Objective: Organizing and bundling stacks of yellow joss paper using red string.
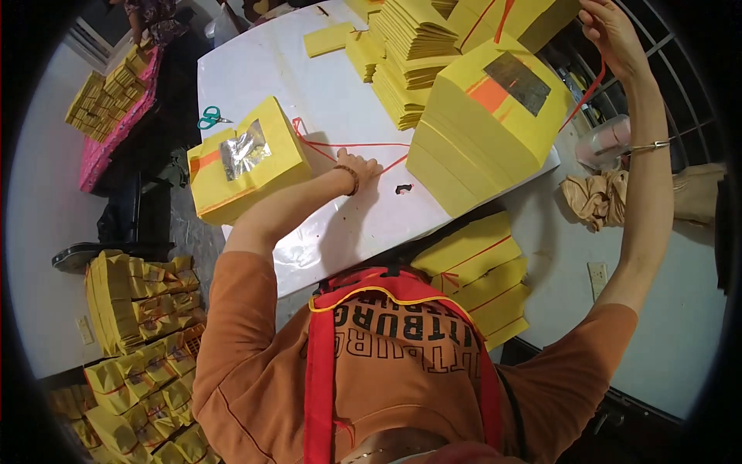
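My left hand is low over the white table, fingers curled down on a red ribbon. The ribbon runs between two yellow paper packages and bends in at my hand. On the left, the smaller package has a clear window and an orange band. At the right, a larger yellow package stands tilted, with a dark window in its top face. Raised at the upper right, my right hand has its fingers closed on a red ribbon length that drops behind the larger package.
Teal-handled scissors lie beyond the left package. Folded yellow paper stacks fill the far side. Crumpled brown paper is at the right. Finished yellow bundles pile up lower left; more sit on a pink-covered table. A person stands far left.
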`<state>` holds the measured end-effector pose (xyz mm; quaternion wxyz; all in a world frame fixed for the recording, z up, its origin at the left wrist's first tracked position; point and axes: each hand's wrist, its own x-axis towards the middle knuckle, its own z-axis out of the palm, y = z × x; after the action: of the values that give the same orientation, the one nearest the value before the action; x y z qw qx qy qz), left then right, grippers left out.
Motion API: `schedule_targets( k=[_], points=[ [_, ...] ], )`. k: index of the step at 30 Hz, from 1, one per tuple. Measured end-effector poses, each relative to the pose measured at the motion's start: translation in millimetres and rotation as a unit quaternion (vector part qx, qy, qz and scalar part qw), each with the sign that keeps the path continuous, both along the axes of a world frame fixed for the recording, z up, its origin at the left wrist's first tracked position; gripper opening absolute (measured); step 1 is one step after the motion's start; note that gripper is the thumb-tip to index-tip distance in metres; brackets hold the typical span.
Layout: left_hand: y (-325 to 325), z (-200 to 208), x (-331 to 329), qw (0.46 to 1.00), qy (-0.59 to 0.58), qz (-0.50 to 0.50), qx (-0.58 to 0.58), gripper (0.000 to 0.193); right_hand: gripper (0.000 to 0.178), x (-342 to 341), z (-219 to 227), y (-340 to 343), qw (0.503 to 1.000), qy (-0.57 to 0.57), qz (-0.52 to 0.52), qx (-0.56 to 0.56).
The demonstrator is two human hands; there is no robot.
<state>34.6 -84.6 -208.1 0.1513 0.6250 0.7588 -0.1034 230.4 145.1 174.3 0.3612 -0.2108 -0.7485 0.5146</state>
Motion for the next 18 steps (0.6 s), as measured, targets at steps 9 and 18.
schedule_targets(
  k=[9, 18],
  points=[
    [56, 91, -116, 0.981, -0.186, 0.041, -0.038, 0.022, 0.032, -6, 2, -7, 0.999, 0.014, 0.015, -0.027],
    [144, 379, -28, 0.876, -0.415, -0.044, 0.241, 0.009, 0.035, -5, -8, 2, 0.997, -0.050, 0.034, -0.058]
  ],
)
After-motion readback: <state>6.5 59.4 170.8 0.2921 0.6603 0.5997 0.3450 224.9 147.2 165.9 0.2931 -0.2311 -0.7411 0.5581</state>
